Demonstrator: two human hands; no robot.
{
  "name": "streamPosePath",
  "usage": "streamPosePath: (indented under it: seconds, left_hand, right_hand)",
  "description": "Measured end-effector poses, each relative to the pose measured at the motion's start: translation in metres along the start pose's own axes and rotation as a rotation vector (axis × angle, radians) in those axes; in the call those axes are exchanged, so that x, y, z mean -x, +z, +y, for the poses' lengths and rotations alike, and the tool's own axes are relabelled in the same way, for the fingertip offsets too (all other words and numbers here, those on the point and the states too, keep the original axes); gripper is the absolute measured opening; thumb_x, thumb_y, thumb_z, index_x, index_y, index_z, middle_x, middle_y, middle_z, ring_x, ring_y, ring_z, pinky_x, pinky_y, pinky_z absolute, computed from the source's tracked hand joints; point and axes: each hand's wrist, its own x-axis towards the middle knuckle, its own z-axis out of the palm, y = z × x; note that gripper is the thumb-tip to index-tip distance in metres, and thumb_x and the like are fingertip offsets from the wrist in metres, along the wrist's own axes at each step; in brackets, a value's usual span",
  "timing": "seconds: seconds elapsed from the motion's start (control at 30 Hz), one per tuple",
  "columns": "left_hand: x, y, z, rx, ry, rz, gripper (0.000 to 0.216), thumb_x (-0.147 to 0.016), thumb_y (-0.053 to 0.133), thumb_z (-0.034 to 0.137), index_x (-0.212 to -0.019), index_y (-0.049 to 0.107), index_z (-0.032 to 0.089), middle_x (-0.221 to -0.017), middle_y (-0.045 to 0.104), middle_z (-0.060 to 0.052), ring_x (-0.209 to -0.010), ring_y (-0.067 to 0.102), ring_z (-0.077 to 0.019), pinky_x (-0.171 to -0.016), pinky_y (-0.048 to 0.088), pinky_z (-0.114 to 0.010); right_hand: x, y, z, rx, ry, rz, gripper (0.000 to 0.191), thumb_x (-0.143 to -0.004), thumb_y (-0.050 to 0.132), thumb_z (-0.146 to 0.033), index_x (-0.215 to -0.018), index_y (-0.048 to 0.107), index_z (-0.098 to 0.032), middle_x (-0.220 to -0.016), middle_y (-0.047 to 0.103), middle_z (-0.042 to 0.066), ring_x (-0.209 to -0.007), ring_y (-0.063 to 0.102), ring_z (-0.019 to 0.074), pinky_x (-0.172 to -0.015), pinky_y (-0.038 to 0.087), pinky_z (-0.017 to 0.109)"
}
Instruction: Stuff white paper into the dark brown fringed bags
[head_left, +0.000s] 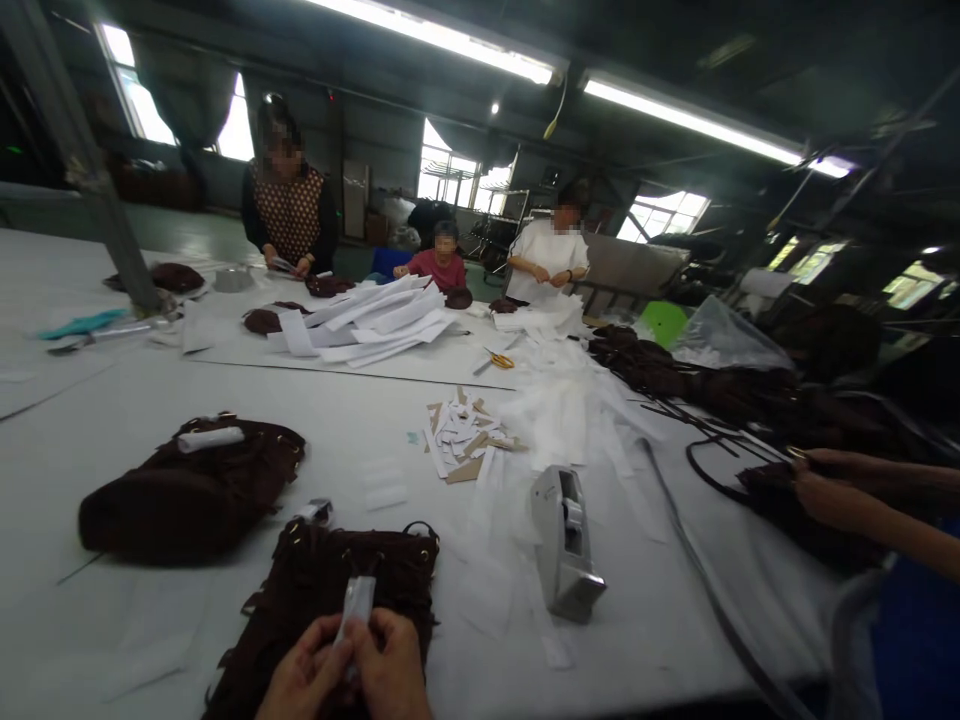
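Brown bag (pixel 191 490) lies far left on the white counter (pixel 90 400), with a white roll on top. Next comes a second brown bag with fringes (pixel 330 590), right under the person's hands. The left hand (pixel 300 680) and the right hand (pixel 390 670) meet over it, touching. Fingers of both hands pinch a small white strip (pixel 357 602). The strip stands up from the fingers, its long side pointing away from the person, over the bag. Both hands are equally near. To the right sits a grey tape holder (pixel 566 545). Paper scraps (pixel 465 435) lie behind it. Far right, another person's hand (pixel 825 495) touches more brown bags.
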Motion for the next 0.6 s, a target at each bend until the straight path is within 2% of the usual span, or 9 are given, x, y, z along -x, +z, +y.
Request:
streamPosePath:
  seconds: [0.1, 0.2, 0.4, 0.47, 0.6]
  left_hand:
    - [0.003, 0.004, 0.008, -0.011, 0.017, -0.003, 0.058, -0.059, 0.076, 0.056, -0.096, 0.059, 0.014, -0.058, 0.063, -0.002, -0.053, 0.055, -0.0134, -0.050, 0.042, -0.021]
    - [0.006, 0.005, 0.016, -0.015, 0.006, -0.053, 0.059, -0.062, 0.076, 0.054, -0.102, 0.058, 0.014, -0.064, 0.065, -0.003, -0.057, 0.058, -0.0140, -0.053, 0.044, -0.022]
    - [0.010, -0.012, 0.035, -0.160, -0.066, -0.127, 0.071, -0.066, 0.072, 0.054, -0.120, 0.050, 0.013, -0.071, 0.066, -0.006, -0.069, 0.065, -0.0205, -0.061, 0.050, -0.029]
    - [0.011, -0.021, 0.044, -0.232, -0.027, -0.099, 0.070, -0.068, 0.070, 0.055, -0.119, 0.051, 0.012, -0.073, 0.067, -0.007, -0.067, 0.065, -0.0205, -0.059, 0.050, -0.029]
    - [0.013, -0.040, 0.062, -0.256, 0.129, 0.081, 0.059, -0.068, 0.068, 0.058, -0.106, 0.059, 0.013, -0.074, 0.068, -0.008, -0.061, 0.063, -0.0178, -0.052, 0.047, -0.026]
  right_hand:
    - [0.000, -0.003, -0.006, -0.033, -0.015, -0.048, 0.048, -0.081, 0.052, -0.055, -0.085, 0.069, -0.010, -0.066, 0.063, 0.005, -0.055, 0.052, 0.0129, -0.047, 0.038, 0.021]
    - [-0.001, -0.006, -0.014, -0.018, -0.026, -0.062, 0.051, -0.080, 0.051, -0.058, -0.083, 0.068, -0.011, -0.068, 0.063, 0.005, -0.059, 0.052, 0.0139, -0.051, 0.040, 0.021]
    - [-0.004, -0.007, -0.016, 0.086, -0.050, -0.101, 0.054, -0.081, 0.046, -0.062, -0.082, 0.067, -0.013, -0.073, 0.066, 0.006, -0.068, 0.055, 0.0178, -0.060, 0.041, 0.024]
    - [-0.007, -0.005, -0.010, 0.165, -0.051, -0.055, 0.056, -0.079, 0.045, -0.066, -0.077, 0.067, -0.014, -0.068, 0.064, 0.005, -0.066, 0.054, 0.0180, -0.059, 0.039, 0.025]
    - [-0.013, 0.000, 0.003, 0.275, -0.057, 0.060, 0.059, -0.074, 0.047, -0.070, -0.076, 0.070, -0.016, -0.061, 0.063, 0.005, -0.061, 0.054, 0.0192, -0.058, 0.039, 0.027]
